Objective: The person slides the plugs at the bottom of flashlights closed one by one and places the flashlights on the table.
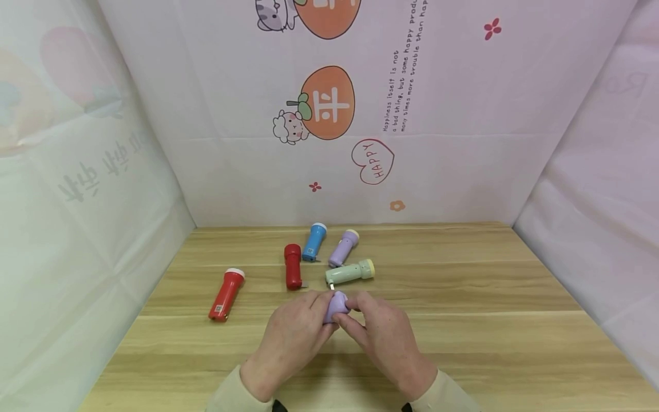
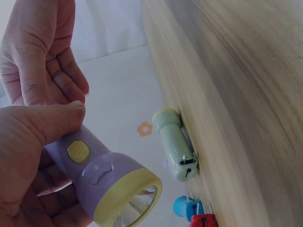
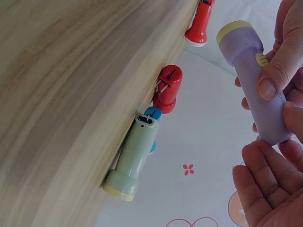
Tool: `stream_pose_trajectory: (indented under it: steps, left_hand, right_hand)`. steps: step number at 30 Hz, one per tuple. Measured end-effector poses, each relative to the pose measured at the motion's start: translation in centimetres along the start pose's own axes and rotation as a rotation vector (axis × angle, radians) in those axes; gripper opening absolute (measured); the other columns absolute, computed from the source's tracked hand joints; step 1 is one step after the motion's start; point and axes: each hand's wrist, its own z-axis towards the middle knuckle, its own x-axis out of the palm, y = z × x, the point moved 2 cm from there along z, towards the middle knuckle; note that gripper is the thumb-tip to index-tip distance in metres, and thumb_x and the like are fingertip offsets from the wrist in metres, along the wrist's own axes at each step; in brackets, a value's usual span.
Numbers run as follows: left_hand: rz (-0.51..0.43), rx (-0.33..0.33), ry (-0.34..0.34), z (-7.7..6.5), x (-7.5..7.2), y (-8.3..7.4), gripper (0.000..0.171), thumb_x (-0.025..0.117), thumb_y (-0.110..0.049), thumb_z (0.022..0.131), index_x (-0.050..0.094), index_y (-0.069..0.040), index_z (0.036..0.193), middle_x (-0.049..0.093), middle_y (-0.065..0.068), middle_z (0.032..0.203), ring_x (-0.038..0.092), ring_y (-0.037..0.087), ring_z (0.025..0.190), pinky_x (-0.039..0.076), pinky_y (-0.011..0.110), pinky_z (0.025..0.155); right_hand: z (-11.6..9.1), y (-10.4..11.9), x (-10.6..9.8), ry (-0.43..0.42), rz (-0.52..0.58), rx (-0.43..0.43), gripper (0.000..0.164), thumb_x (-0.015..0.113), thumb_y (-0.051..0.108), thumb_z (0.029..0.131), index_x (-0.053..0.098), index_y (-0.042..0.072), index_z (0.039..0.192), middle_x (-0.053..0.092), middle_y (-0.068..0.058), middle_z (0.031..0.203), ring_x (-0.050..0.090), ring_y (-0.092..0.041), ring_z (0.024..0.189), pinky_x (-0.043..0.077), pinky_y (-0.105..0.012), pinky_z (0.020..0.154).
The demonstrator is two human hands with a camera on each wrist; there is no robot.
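Observation:
Both hands hold a purple flashlight above the near part of the table. My left hand grips its body; in the left wrist view the thumb lies beside the yellow switch. The yellow-rimmed lens faces away from the right hand. My right hand pinches the tail end with thumb and index finger, and its other fingers spread loosely below the tail. Just beyond the hands a pale green flashlight lies on its side. The tail face of the held flashlight is hidden.
On the wooden table lie a second purple flashlight, a blue one, a dark red one with a metal tab out, and a red one at left. Printed white cloth walls the back and sides.

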Motion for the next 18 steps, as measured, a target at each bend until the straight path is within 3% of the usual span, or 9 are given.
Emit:
stream_pose_trajectory:
  steps: [18]
  left_hand:
    - [0.010,-0.024,0.006,0.07,-0.30,0.06,0.048,0.083,-0.033,0.091,0.070,-0.006,0.129,0.073,0.001,0.102,0.069,0.009,0.084,0.061,0.026,0.073]
  right_hand:
    - [0.16,0.34,-0.17,-0.034,-0.027,-0.064,0.034,0.092,0.021,0.078,0.068,0.015,0.101,0.078,0.009,0.090,0.063,0.000,0.067,0.048,-0.015,0.056]
